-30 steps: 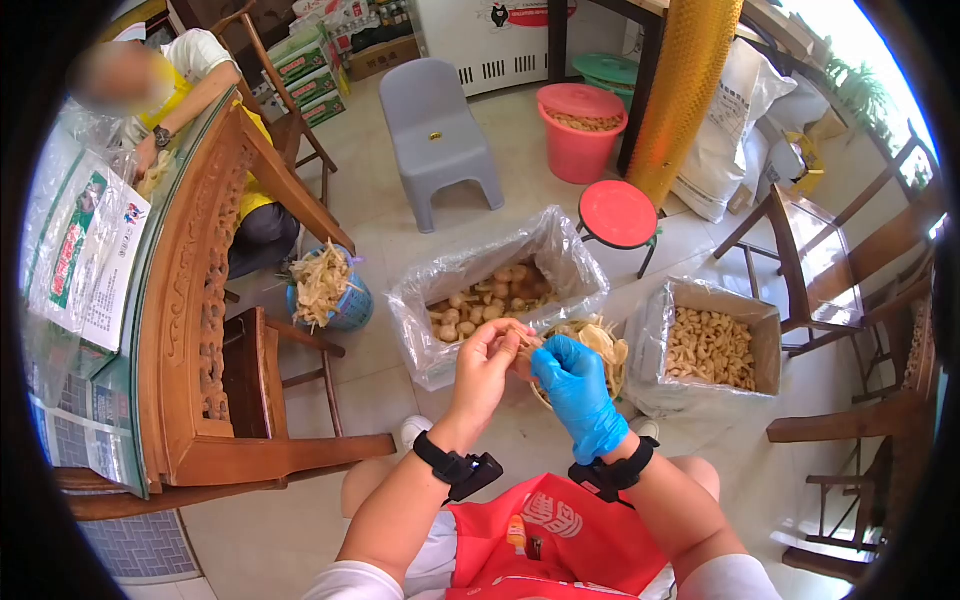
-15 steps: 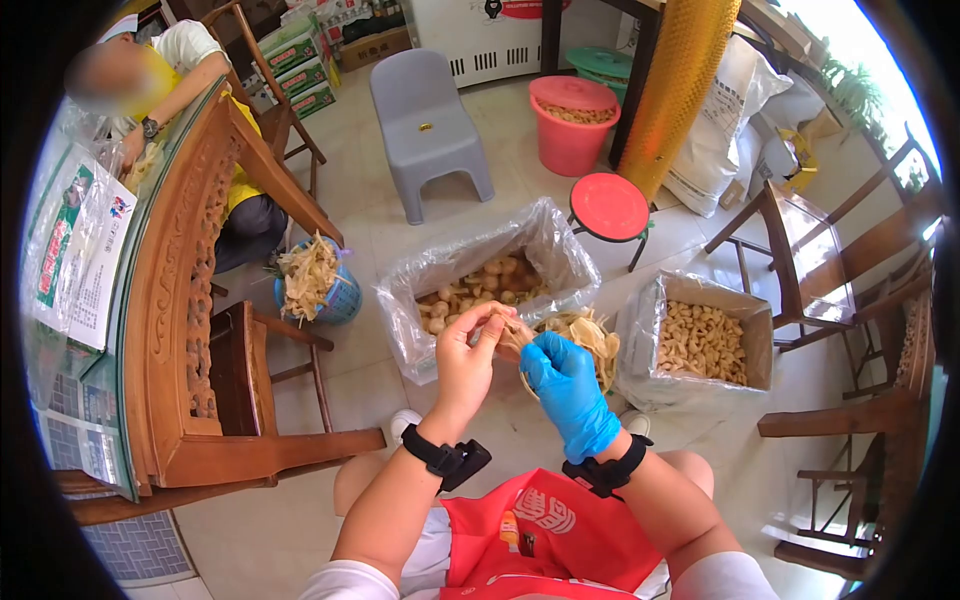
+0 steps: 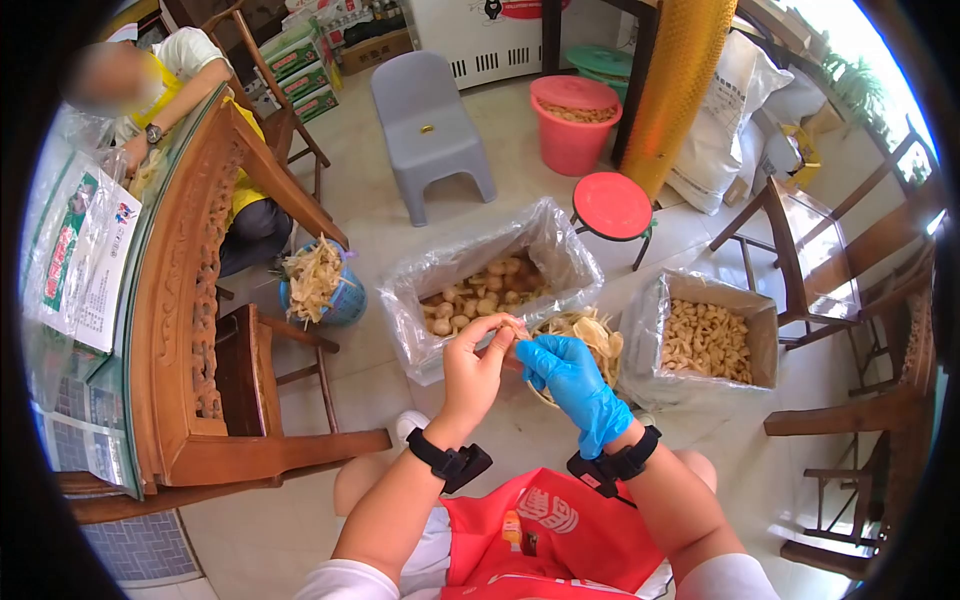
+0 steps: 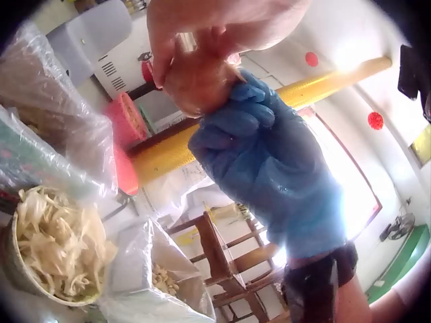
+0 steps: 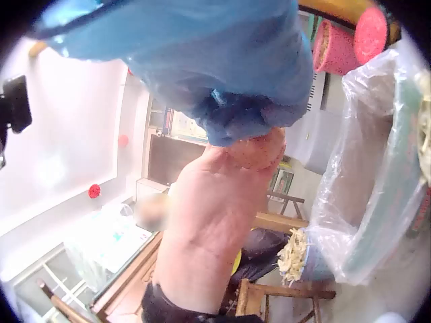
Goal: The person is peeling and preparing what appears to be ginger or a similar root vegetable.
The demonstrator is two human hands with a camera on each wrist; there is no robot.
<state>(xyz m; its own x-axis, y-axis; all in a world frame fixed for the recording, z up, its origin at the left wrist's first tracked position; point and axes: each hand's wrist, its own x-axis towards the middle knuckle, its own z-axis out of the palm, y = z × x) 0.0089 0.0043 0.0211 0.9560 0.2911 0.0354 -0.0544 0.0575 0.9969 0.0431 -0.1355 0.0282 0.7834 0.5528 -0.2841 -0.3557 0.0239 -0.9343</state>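
Note:
My bare left hand pinches a brownish-pink garlic bulb between thumb and fingers. Facing it, my right hand in a blue glove has its curled fingertips pinching the side of the bulb. In the head view the bulb is mostly hidden by the fingers. Both hands are raised in front of a plastic-lined box that holds whole garlic bulbs. Below the gloved hand is a round container piled with pale papery peels. To its right, another lined box contains pale cloves.
Farther out are a red round stool, a grey plastic chair and a pink bucket. A blue bucket of peels stands by the carved wooden table at left, where another person sits. Wooden chairs line the right side.
My gloved right hand has turned and shifted slightly at the bulb, its wrist now lying farther right. The left hand keeps its grip in nearly the same spot.

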